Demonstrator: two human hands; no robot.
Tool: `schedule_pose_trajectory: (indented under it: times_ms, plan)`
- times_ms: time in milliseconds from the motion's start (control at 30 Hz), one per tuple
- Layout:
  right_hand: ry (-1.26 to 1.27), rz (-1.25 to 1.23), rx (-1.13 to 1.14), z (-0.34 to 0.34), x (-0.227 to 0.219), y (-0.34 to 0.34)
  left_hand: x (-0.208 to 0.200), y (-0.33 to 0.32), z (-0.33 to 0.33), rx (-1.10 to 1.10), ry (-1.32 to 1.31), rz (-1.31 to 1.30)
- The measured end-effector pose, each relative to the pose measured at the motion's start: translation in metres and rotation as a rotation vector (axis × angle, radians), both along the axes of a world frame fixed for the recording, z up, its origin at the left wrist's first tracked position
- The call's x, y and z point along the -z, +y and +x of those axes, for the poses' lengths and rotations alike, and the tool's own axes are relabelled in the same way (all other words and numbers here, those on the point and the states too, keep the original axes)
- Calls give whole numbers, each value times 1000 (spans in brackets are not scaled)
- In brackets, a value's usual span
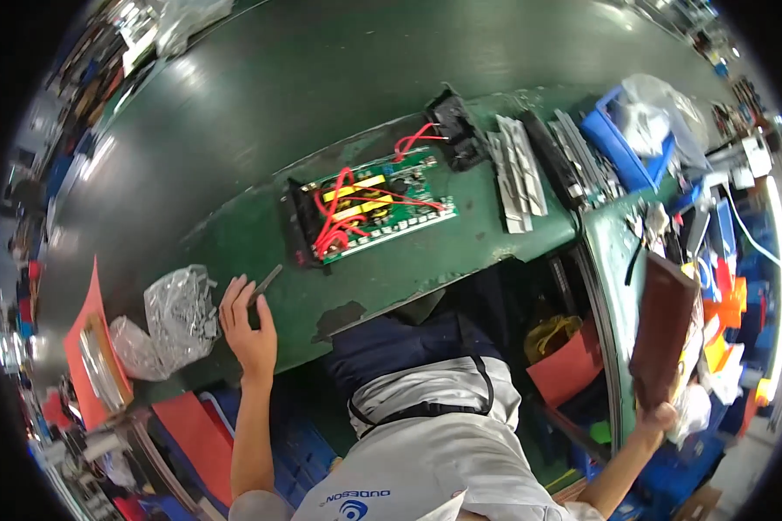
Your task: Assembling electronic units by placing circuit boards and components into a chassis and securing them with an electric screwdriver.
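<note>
My left hand point(250, 334) rests at the bench's near left, fingers curled, with a thin grey strip point(269, 280) between thumb and fingers; its kind is unclear. Out at the right, my right hand point(658, 420) is closed on the lower end of a flat reddish-brown rectangular slab point(665, 326), tilted upright. Mid-bench lies a green circuit board point(417, 187) with yellow-wrapped transformers point(362, 198) and red wires point(332, 213). A black end piece point(302, 221) stands at its left side. Another black end piece point(456, 130), joined by red wires, lies beyond its right end.
Clear plastic bags point(181, 313) of small parts lie left of my left hand, beside a pinkish-red sheet point(91, 334). Grey metal strips point(520, 174) and a blue bin point(626, 139) sit at the right back. Orange parts point(725, 313) and clutter crowd the far right.
</note>
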State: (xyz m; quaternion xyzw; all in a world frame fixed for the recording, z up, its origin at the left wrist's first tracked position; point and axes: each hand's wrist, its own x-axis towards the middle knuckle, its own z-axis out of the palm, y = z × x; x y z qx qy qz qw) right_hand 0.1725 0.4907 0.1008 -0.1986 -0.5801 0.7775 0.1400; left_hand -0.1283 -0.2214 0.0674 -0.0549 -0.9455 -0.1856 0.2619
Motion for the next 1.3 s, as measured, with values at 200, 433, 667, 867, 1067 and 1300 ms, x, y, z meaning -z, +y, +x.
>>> schedule_pose_trajectory:
  times_ms: [200, 433, 667, 867, 1067, 1300]
  plan:
    - [-64, 218, -987, -271, -69, -258, -13, 26, 6, -34, -120, 432]
    - [176, 819, -1445, -347, -59, -355, -48, 59, -52, 85, -506, 853]
    - [593, 1255, -1418, -350, -34, -362, -59, 82, -83, 11, -646, 334]
    - [624, 1225, -1416, -358, -10, -352, -67, 82, -98, 43, -684, 329]
    - [640, 1223, -1313, -349, -1, -345, -91, 69, -123, 88, -995, 622]
    - [618, 1301, -979, -332, 17, -325, -89, 59, -131, 112, -1141, 1046]
